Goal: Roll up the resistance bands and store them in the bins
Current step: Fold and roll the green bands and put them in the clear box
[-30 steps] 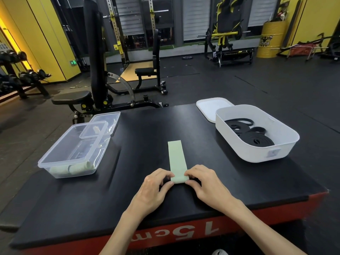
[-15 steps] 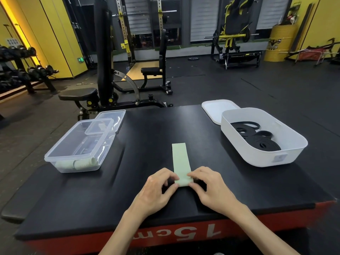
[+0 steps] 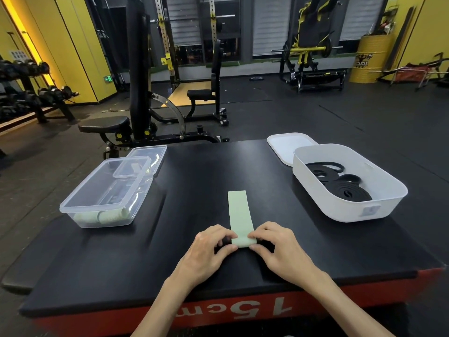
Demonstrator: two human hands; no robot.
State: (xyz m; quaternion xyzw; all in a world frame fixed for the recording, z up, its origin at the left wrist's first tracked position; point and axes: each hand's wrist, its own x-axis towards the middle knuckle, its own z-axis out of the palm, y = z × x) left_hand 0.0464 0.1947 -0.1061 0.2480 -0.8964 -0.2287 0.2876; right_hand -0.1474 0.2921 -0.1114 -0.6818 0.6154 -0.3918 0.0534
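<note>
Band (image 3: 239,211) roll between left fingers (image 3: 226,250), right fingers (image 3: 260,250)

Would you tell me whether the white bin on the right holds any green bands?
No, the white bin holds only coiled black bands.

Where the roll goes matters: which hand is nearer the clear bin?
Left. The left hand grips the green band right of the clear bin; the right hand is farther right.

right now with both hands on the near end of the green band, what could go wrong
The pale green flat resistance band is barely rolled; uneven pinching by the left hand or right hand may wind it crooked. A loose grip could let it spring open before it reaches the clear plastic bin.
</note>
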